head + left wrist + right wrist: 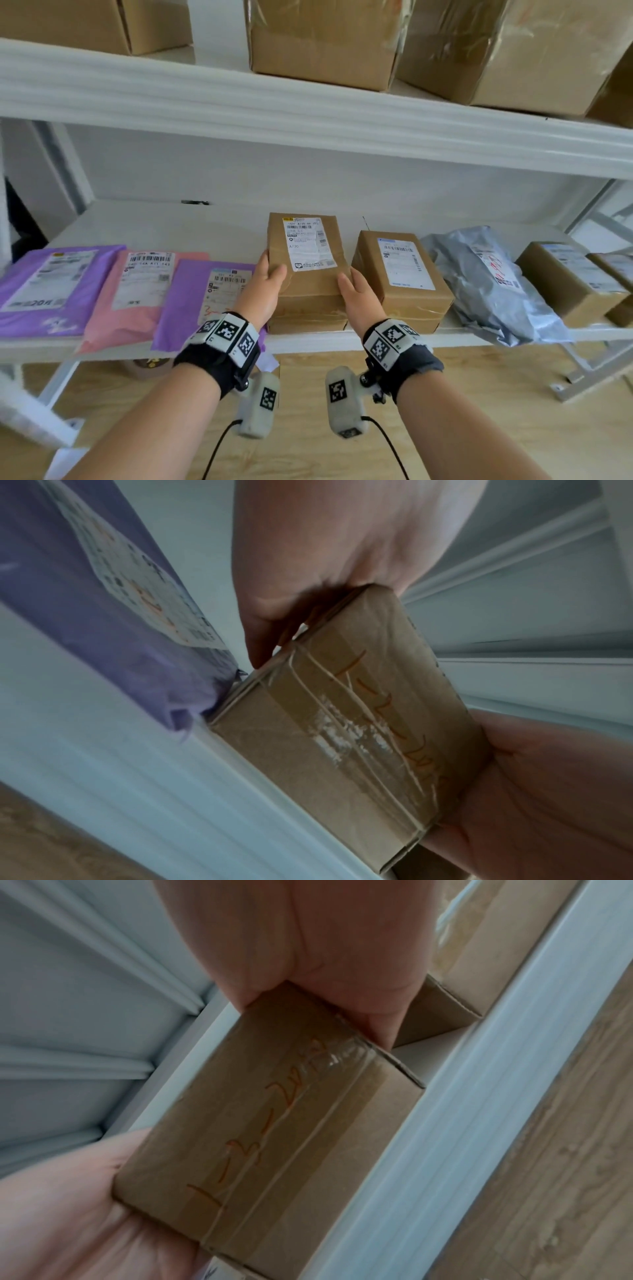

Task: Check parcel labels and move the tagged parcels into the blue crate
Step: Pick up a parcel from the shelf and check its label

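A brown cardboard parcel (308, 274) with a white shipping label (306, 245) sits at the front of the white shelf (342, 341). My left hand (265, 284) grips its left side, thumb on top. My right hand (356, 294) grips its right side. In the left wrist view the parcel (349, 723) shows a taped front face with orange handwriting, and my left hand (308, 588) holds its far edge. The right wrist view shows the same parcel (274, 1137) with my right hand (308, 961) on its corner. No blue crate is in view.
Purple (54, 287), pink (137, 291) and purple (205, 294) mailer bags lie to the left. Another brown box (400, 274), a grey plastic bag (489, 284) and more boxes (572, 281) lie to the right. Large cartons (325, 44) fill the upper shelf. Wooden floor lies below.
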A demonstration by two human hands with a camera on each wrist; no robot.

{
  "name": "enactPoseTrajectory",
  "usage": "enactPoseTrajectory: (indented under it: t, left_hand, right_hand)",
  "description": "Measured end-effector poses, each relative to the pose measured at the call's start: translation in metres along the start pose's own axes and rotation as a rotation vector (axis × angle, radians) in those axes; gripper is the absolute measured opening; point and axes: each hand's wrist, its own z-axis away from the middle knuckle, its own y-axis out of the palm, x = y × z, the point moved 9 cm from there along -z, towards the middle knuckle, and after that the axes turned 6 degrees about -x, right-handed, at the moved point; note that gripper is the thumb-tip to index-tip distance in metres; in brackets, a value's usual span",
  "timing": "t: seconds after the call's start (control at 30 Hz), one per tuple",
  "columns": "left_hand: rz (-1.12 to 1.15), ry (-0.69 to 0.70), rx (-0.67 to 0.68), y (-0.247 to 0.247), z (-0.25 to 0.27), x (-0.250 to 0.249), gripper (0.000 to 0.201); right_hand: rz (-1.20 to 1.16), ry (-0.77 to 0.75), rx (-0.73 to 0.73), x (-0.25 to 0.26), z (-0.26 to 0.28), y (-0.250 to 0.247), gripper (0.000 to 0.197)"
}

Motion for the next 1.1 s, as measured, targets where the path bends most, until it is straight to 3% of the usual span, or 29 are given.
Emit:
enactPoseTrajectory:
  t: [0.27,0.43,0.53,0.7,1.1]
  left_hand:
    - [0.130,0.089,-0.030,-0.007,0.026,-0.017,0.050]
    - [0.315,0.189,-0.073,-0.025,0.050,-0.041,0.051]
    - [0.333,0.261,-0.064,-0.037,0.064,-0.050,0.062]
    - [0.323,0.334,-0.009,-0.046,0.091,-0.060,0.069]
    - [0.281,0.303,0.018,-0.043,0.104,-0.047,0.067]
  right_hand:
    - [-0.025,-0.062,0.015,0.002,0.016,-0.008,0.052]
    - [-0.213,-0.185,0.047,0.026,0.040,-0.030,0.060]
    - [-0.295,-0.272,0.084,0.043,0.058,-0.046,0.066]
    - [-0.244,-0.381,0.133,0.058,0.085,-0.059,0.075]
    - [-0.221,-0.371,0.154,0.042,0.098,-0.058,0.078]
